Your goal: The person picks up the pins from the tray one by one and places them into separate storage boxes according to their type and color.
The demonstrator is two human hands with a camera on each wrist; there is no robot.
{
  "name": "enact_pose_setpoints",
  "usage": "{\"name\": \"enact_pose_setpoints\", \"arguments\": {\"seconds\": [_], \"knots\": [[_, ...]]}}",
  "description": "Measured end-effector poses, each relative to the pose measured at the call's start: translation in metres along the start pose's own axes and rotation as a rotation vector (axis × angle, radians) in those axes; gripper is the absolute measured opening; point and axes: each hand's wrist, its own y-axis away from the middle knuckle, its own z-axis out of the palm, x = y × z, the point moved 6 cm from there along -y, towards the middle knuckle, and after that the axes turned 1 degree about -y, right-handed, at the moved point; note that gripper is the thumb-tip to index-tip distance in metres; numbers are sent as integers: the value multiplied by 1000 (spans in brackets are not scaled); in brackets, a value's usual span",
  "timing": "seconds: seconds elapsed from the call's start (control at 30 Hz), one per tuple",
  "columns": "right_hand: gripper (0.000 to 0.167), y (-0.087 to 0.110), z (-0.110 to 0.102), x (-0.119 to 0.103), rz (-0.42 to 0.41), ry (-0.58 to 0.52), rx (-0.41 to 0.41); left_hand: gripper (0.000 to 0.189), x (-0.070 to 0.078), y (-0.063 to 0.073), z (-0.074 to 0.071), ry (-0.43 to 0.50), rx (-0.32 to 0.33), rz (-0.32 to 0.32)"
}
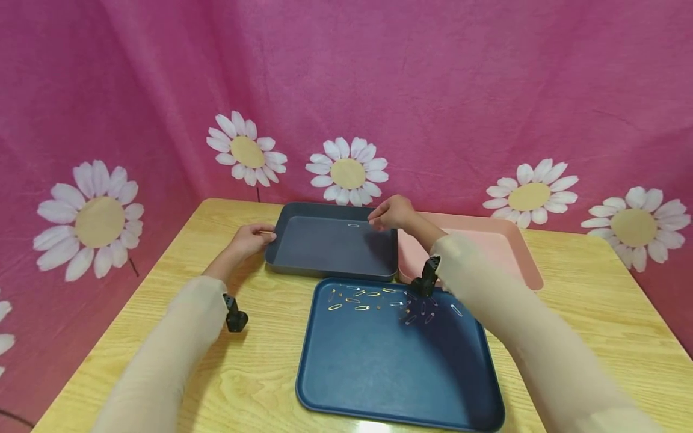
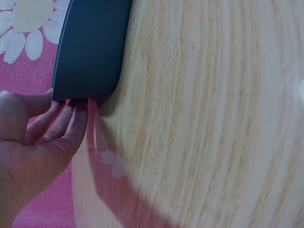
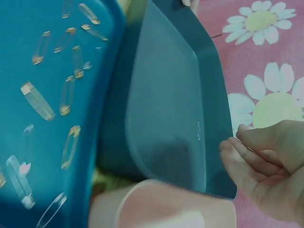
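Note:
My left hand point(image 1: 251, 240) holds the left wall of a dark grey tray point(image 1: 330, 270), thumb at the rim and fingers against the outside, as the left wrist view shows. Inside that tray, towards the back, lies one silver safety pin point(image 1: 354, 225). Over the tray's back right part hovers my right hand point(image 1: 392, 213); its thumb and fingertips are close together, fingers loosely bent, and nothing shows between them. Gold and silver safety pins point(image 3: 70, 147) are scattered over the far part of a blue tray point(image 1: 379, 367), some shaded by the right arm.
A pink tray point(image 1: 509, 240) stands to the right of the grey one, partly behind my right forearm. All three trays are on a wooden table point(image 1: 260, 361). A pink cloth point(image 1: 433, 90) with white daisies hangs behind the table and to its left.

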Motion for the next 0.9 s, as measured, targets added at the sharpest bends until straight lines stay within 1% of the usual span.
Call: {"name": "enact_pose_setpoints", "arguments": {"seconds": [0.13,0.23,0.37,0.47,0.6,0.77,0.9], "knots": [[27,16,-1,12,-17,-35,-33,43,-2,2,2,-9,6,2],[25,28,-2,24,-48,-60,-46,43,-3,3,3,-17,6,4],[25,44,-3,37,-81,-107,-56,43,-4,3,4,3,1,6],[25,59,-4,45,-85,-97,-52,43,-3,1,3,-1,4,11],[23,79,-5,55,-81,-69,-26,44,-1,0,2,-14,11,16],[22,99,-3,65,-71,-108,-12,43,-1,1,2,11,7,27],[23,114,3,68,-120,-118,-41,43,-1,1,2,27,4,24]]}}
